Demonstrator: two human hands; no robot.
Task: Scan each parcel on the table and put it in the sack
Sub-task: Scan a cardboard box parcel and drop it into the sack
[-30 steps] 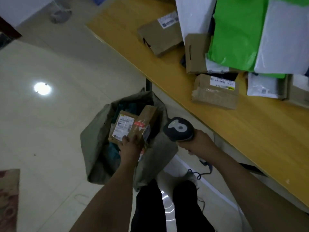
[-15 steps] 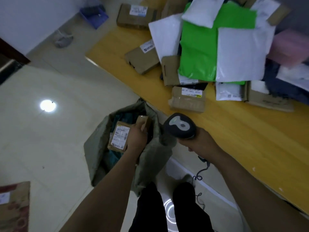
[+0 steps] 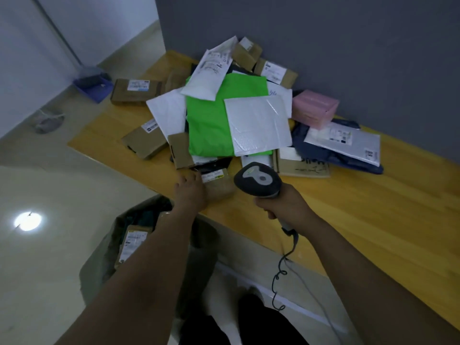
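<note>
The small brown parcel (image 3: 220, 186) lay at the near edge of the heap on the wooden table (image 3: 348, 207), white label up, just beside the table's front edge. The left hand (image 3: 190, 192) rested against its left end, fingers held together and touching the cardboard; whether they had closed round it could not be told. Just right of the parcel, the right hand (image 3: 283, 207) gripped the handle of the scanner (image 3: 258, 179) with its fingers curled tight, the head raised over the table and a coiled cable (image 3: 278, 277) hanging from the grip.

Below the left forearm the sack (image 3: 99, 265) stood open on the floor against the table's front. Inside, 1 labelled box (image 3: 133, 241) leaned on its side, with dark material behind it.

Behind the small parcel the heap held a green mailer (image 3: 209, 120), a white bubble mailer (image 3: 258, 125) lying across it, a pink box (image 3: 315, 108) near the wall, and several brown cartons.
</note>
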